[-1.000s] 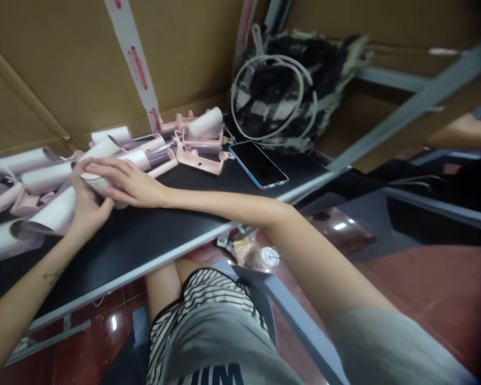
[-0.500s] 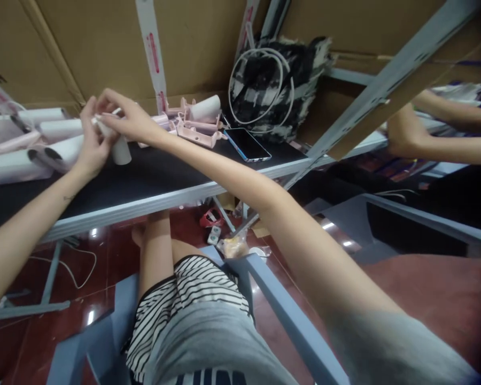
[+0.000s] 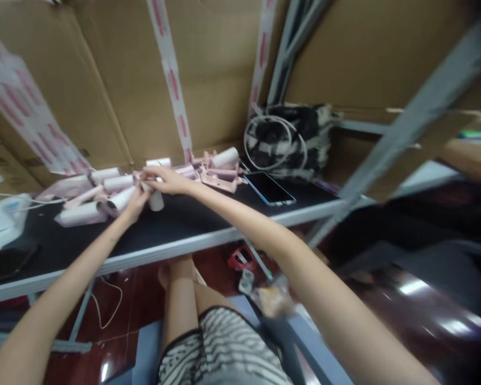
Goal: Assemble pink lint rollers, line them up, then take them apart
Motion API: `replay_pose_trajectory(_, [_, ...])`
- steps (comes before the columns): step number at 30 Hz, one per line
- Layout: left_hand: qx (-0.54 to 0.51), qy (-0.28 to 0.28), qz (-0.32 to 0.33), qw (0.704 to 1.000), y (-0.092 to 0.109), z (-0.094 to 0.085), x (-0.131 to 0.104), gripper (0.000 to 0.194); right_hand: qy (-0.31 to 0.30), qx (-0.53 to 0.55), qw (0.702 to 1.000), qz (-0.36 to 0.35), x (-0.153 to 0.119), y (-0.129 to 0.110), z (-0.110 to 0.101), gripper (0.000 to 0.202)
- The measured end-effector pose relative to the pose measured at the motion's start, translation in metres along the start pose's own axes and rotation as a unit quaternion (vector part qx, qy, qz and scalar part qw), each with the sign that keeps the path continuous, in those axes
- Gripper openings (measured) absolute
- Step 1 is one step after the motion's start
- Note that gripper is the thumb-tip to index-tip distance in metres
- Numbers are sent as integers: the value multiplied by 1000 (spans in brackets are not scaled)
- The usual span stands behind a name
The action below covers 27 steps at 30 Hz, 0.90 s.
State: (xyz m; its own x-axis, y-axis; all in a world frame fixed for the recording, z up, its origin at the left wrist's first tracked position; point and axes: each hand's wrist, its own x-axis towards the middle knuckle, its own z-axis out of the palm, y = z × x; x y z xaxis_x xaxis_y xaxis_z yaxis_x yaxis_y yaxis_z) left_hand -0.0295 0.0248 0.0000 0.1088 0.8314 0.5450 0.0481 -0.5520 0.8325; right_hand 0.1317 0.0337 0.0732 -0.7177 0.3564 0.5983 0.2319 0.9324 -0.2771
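Observation:
Both hands meet over the black tabletop (image 3: 180, 219), around a white cylinder (image 3: 156, 201) that stands below the fingers. My left hand (image 3: 136, 202) has its fingers closed at the cylinder's top from the left. From the right, my right hand (image 3: 164, 180) reaches over with bent fingers at the same spot. Blur and overlap hide the fingertips and any small part between them. White and pink cylindrical parts (image 3: 82, 214) lie in a pile left of the hands. More pink brackets (image 3: 220, 183) and a white tube (image 3: 225, 158) lie to the right.
A phone (image 3: 269, 188) lies right of the brackets, before a coiled white cable (image 3: 304, 147) and a black-and-white furry item (image 3: 320, 125). Cardboard (image 3: 136, 80) walls the back. A metal post (image 3: 409, 107) slants at the right. A white device (image 3: 6, 222) sits far left.
The head view has turned, so table and hands appear lower and further right, and the white device at the left has come into view. Both hands stay together at the cylinder.

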Motion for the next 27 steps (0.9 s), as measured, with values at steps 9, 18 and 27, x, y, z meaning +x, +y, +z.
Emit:
replay_pose_trajectory(9, [-142, 56, -77, 985, 7, 11, -4, 43, -41, 48, 992, -107, 1, 19, -4, 20])
replay_pose_trajectory(18, [-245, 117, -143, 952, 12, 21, -3, 46, -28, 52, 996, -67, -1, 19, 1, 16])
replay_pose_trajectory(27, [-220, 105, -132, 961, 12, 22, -2, 29, -59, 119, 990, -42, 0, 34, -12, 28])
